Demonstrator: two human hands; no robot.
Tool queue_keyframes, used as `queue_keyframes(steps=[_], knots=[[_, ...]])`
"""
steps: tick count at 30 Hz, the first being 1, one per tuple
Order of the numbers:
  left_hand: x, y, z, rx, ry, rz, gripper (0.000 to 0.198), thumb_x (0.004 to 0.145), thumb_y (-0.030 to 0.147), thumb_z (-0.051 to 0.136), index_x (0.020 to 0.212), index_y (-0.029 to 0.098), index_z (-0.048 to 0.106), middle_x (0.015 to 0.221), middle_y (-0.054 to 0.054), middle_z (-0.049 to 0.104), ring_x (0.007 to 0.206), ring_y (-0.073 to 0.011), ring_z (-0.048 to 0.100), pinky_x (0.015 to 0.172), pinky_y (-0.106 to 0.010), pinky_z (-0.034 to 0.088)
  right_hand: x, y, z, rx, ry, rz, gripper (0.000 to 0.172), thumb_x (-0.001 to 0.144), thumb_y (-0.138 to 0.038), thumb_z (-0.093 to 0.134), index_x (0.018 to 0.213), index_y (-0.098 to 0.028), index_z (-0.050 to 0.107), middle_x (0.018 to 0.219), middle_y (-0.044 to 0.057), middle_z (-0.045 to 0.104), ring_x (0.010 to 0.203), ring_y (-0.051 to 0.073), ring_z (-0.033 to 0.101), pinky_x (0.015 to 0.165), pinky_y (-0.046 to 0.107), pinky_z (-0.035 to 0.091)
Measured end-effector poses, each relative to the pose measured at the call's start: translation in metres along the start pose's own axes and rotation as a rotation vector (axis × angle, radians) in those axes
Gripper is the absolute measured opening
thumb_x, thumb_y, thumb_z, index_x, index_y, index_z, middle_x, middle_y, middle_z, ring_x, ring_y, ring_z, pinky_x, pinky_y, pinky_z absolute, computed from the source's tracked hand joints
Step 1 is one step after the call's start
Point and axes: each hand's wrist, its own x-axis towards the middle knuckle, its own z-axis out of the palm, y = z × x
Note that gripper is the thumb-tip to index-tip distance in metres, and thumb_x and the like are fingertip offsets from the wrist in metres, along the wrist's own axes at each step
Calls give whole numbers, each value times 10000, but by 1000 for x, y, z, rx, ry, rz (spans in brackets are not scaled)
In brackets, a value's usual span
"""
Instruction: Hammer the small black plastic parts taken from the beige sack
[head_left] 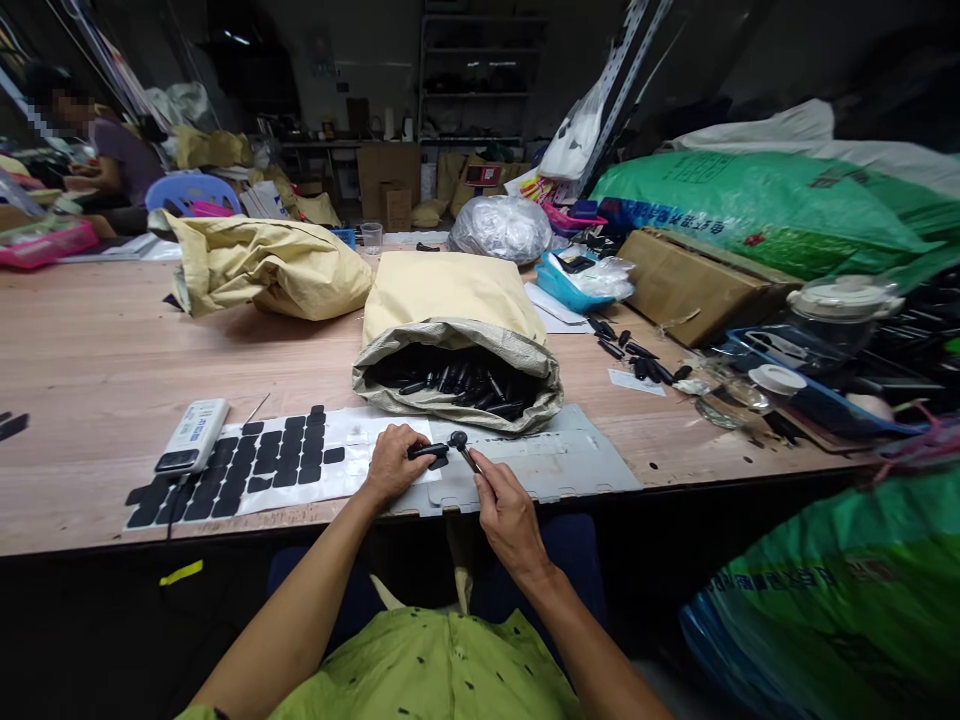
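My left hand (pixel 392 464) is closed on a small black elongated part (pixel 429 451), low over the grey board (pixel 577 455). In my right hand (pixel 508 508) is a slim tool with a round black head (pixel 458 440), held by its shaft. The tool's head is just right of the black part; I cannot tell whether they touch. Behind both hands lies a tan sack (pixel 454 285), its mouth facing me and full of black parts (pixel 472 382). Left of my left hand, a white sheet (pixel 352 425) carries rows of black rounded-square pieces (pixel 289 455).
A white device (pixel 193 436) with a cable sits at left. Another tan sack (pixel 285 265) lies behind it. At right are loose black parts (pixel 637 352), a cardboard box (pixel 697 285) and a blue tray (pixel 817 395). A person (pixel 120 160) sits far left.
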Motion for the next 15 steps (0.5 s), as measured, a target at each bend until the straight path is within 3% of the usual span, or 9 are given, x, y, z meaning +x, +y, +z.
queue_keyframes(steps=[8,15], knots=[[1,0,1,-26,-8,-33,108,757,236,734,864,231,715,831,-4,668,869,-197,531,801,-331,384,-1,-10,4,-45,-62,34,414,984,-256,380,1355,-271,564,1003,53,655,898,167,648,845,288,529],[1,-3,4,-11,-4,-27,132,768,254,732,898,233,724,850,-12,666,881,-205,529,807,-343,377,2,-18,7,26,-63,0,417,984,-261,384,1367,-261,550,1090,68,648,991,173,635,911,298,513]])
